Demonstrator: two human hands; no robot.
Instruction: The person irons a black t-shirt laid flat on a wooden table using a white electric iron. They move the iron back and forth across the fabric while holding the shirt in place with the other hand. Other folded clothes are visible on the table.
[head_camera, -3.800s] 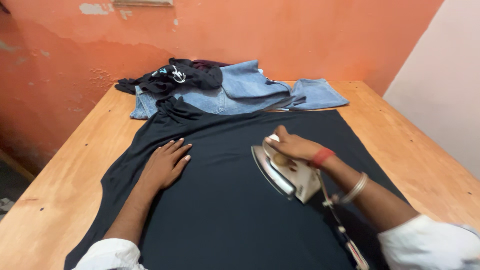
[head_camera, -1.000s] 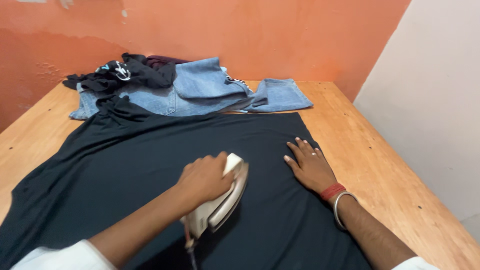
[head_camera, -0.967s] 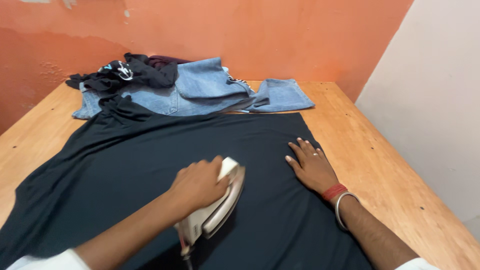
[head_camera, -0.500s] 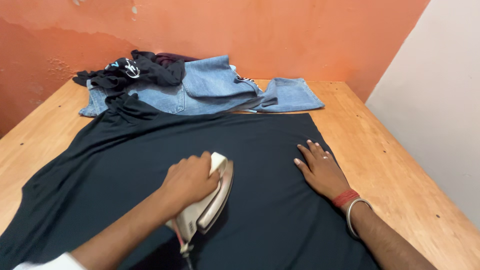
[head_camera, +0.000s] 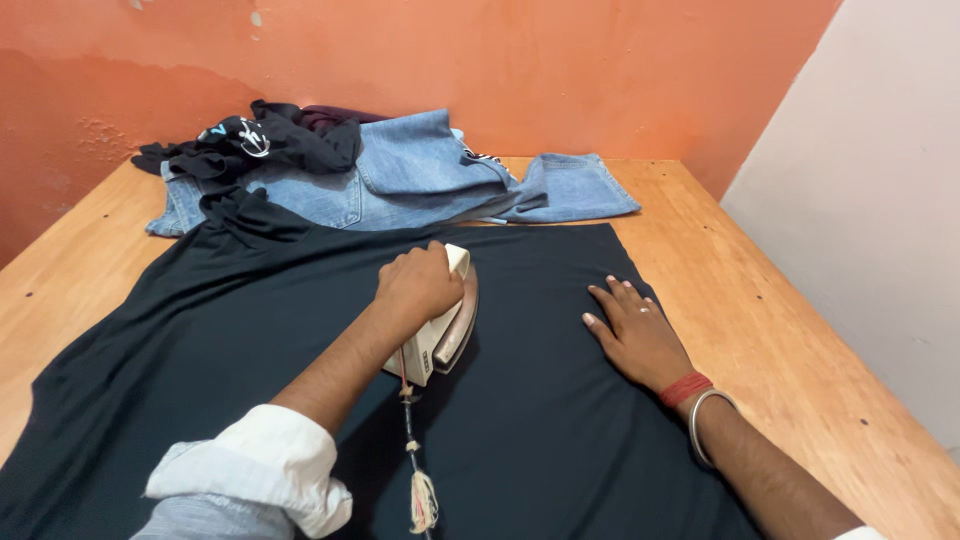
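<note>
On smooth black cloth, wedge-shaped iron

White rolled sleeve on left arm; red thread band, silver bangle, finger ring on right.

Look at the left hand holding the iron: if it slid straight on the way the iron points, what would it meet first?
Probably the folded blue jeans beyond the dark cloth; the left hand and iron aim roughly that way.

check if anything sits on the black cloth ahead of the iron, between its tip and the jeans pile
Nothing visible does. The left hand grips the iron on the black cloth, which lies flat and bare up to the jeans. The right hand rests flat off to the side.
</note>
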